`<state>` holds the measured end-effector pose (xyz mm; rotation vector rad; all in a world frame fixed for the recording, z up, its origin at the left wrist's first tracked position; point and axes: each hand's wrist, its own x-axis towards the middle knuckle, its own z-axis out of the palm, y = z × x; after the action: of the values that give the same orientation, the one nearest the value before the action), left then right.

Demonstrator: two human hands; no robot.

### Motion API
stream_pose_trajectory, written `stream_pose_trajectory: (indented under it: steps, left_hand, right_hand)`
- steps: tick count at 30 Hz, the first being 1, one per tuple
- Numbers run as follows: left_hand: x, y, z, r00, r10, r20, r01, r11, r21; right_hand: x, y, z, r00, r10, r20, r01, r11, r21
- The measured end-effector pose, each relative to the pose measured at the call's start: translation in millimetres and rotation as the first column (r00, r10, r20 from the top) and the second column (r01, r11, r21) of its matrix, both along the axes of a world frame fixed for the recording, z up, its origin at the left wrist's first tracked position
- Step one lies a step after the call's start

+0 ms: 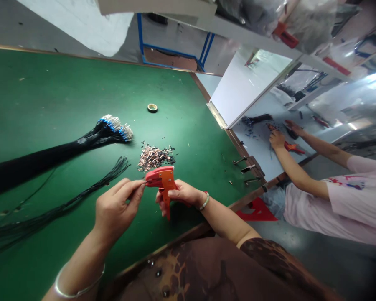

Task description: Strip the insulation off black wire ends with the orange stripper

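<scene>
My right hand (179,195) is wrapped round the handles of a red and orange wire stripper (163,180), its jaws pointing left. At those jaws, my left hand (117,207) pinches with thumb and forefinger; a thin black wire seems to be in the pinch, mostly hidden by the fingers. Just beyond the stripper lies a pile of cut wire scraps (153,156), copper and black. A loose bunch of thin black wires (81,200) runs along the table behind my left hand. Farther off rests a thick black wire bundle (59,152) with blue and silvery terminals at its end.
A roll of tape (152,108) lies on the green table (65,92). Metal clips (248,168) sit near its right edge. To the right, a co-worker in a pink shirt (357,196) handles wires and a red tool at a white table. A shelf (253,31) overhangs the back.
</scene>
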<state>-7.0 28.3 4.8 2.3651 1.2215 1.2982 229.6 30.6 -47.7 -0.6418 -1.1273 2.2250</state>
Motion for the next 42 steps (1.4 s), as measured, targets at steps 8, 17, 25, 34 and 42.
stream_pose_trajectory:
  steps: [8, 17, 25, 34, 42]
  left_hand:
    - [-0.9, -0.5, 4.8, 1.000, -0.025, 0.020, 0.026, 0.998, -0.061]
    - [-2.0, 1.1, 1.1, 0.998, -0.062, 0.020, 0.063, 0.994, -0.084]
    - [-0.8, 3.1, 4.0, 0.997, -0.063, 0.037, 0.066, 0.994, -0.082]
    - [2.4, 0.2, -1.9, 0.994, 0.110, -0.015, -0.110, 0.994, -0.005]
    - [36.8, -11.3, 15.0, 0.949, 0.201, -0.244, -0.138, 0.957, 0.255]
  right_hand:
    - [-1.2, 0.9, 8.2, 0.997, -0.022, 0.071, 0.021, 0.999, 0.025]
    - [-1.6, -0.2, 8.0, 0.992, -0.040, 0.118, 0.037, 0.999, 0.028]
    - [-2.9, -0.7, 6.1, 0.987, -0.058, 0.149, 0.049, 0.997, 0.063]
    - [-3.5, 6.4, 9.0, 0.972, -0.229, 0.058, 0.223, 0.970, 0.101]
    - [-6.0, -0.5, 6.2, 0.906, -0.422, -0.030, 0.423, 0.898, 0.119]
